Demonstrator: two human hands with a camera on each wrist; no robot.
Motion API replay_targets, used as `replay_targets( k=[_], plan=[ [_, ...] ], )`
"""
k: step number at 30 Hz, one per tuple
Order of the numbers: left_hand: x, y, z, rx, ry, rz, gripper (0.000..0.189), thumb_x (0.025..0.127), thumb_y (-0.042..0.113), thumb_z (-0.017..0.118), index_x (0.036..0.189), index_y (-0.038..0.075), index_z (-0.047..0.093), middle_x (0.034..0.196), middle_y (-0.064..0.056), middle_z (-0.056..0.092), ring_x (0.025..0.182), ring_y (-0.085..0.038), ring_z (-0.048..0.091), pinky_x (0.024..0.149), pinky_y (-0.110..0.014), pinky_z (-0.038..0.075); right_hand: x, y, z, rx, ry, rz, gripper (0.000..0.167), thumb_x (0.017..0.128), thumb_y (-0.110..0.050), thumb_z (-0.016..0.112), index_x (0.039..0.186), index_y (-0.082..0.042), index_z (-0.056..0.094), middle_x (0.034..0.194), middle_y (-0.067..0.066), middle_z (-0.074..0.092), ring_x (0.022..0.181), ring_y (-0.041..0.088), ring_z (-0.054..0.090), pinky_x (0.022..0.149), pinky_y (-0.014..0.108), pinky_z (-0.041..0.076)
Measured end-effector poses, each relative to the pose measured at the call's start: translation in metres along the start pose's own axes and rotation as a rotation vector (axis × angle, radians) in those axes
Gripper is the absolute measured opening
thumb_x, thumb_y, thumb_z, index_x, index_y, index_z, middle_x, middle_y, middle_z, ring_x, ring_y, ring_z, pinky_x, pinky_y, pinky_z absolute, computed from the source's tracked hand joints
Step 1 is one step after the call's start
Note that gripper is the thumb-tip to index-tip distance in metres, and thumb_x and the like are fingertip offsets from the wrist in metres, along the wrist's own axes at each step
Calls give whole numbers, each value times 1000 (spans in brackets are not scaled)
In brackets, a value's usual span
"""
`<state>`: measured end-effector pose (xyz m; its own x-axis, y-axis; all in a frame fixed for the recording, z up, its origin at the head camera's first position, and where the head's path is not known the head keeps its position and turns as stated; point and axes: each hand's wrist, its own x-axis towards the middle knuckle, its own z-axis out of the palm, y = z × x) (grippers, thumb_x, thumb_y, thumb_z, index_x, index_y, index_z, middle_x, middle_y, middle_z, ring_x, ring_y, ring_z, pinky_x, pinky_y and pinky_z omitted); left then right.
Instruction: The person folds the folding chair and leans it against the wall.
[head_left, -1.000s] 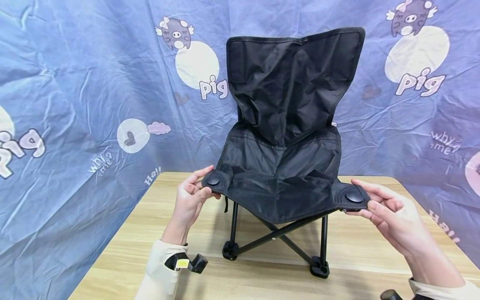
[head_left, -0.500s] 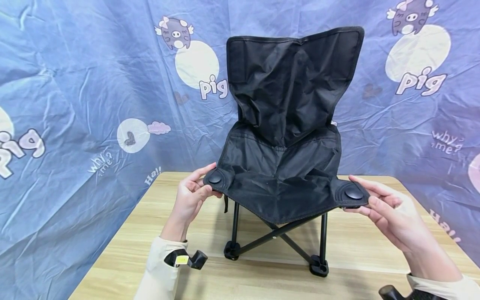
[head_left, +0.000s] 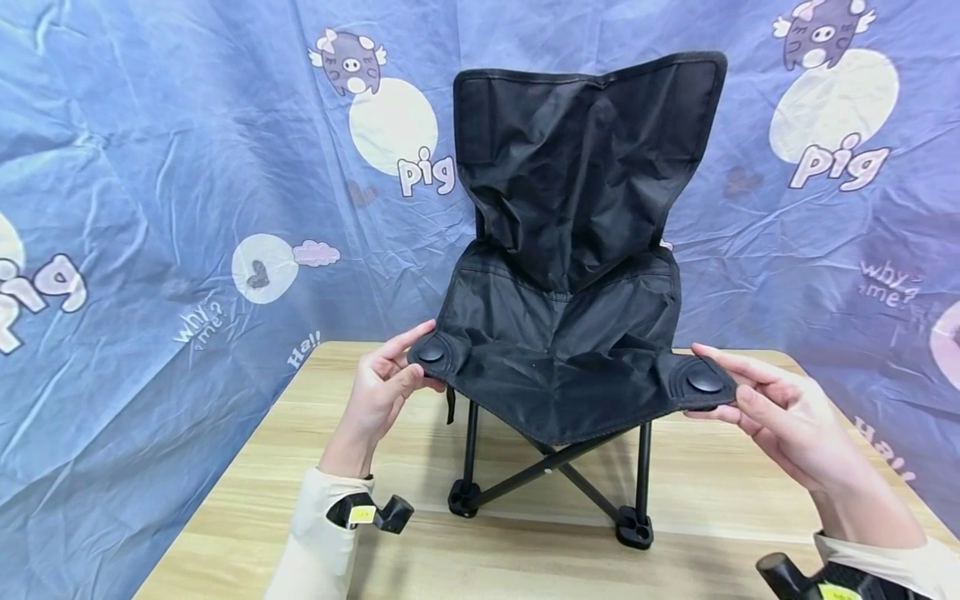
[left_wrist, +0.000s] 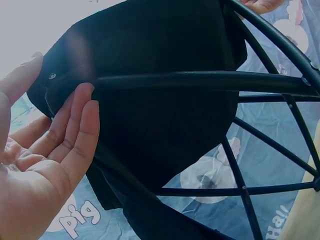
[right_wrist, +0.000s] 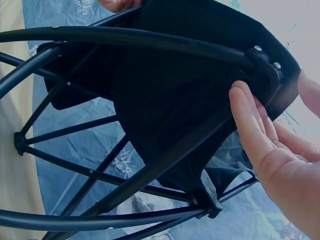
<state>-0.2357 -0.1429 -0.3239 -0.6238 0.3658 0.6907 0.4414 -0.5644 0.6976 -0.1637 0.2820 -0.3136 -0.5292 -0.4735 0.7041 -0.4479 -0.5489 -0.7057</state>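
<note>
A black fabric folding chair stands unfolded on the table, its backrest away from me and its crossed front legs towards me. My left hand grips the seat's front left corner, thumb on top near a round black cap and fingers beneath. With my right hand I hold the front right corner the same way. From below, the left wrist view shows the fingers of the left hand by a dark frame tube. In the right wrist view, the right hand lies against the corner's underside, near two rivets.
Under the chair is a light wooden table. A blue curtain printed with pigs and letters hangs close behind it and along the sides. Black camera mounts are strapped to both wrists.
Both hands stay on the seat corners and shift very slightly inward and up. The chair's feet look nearly unmoved.
</note>
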Motion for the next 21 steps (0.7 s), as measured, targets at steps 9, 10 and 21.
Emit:
replay_targets(
  k=[9, 10, 21],
  plan=[
    [3, 3, -1, 47, -41, -14, 50, 94, 22, 69, 139, 4, 57, 95, -9, 70, 77, -17, 71, 77, -30, 58, 6, -5, -4, -49, -56, 38, 44, 103, 12, 20, 145, 22, 23, 143, 28, 48, 128, 33, 53, 102, 40, 48],
    [3, 3, -1, 53, -42, -16, 50, 95, 23, 69, 139, 4, 57, 95, -9, 71, 77, -17, 71, 77, -30, 58, 6, -5, -5, -56, -58, 43, 43, 103, 12, 21, 145, 22, 23, 144, 28, 48, 127, 33, 54, 102, 40, 48],
    [6, 5, -3, 42, -65, -41, 51, 95, 25, 68, 142, 7, 55, 101, -9, 71, 81, -18, 71, 79, -30, 58, 13, -10, -7, -69, -103, 87, 44, 103, 11, 19, 146, 22, 17, 147, 26, 44, 125, 35, 56, 102, 39, 46]
  ],
)
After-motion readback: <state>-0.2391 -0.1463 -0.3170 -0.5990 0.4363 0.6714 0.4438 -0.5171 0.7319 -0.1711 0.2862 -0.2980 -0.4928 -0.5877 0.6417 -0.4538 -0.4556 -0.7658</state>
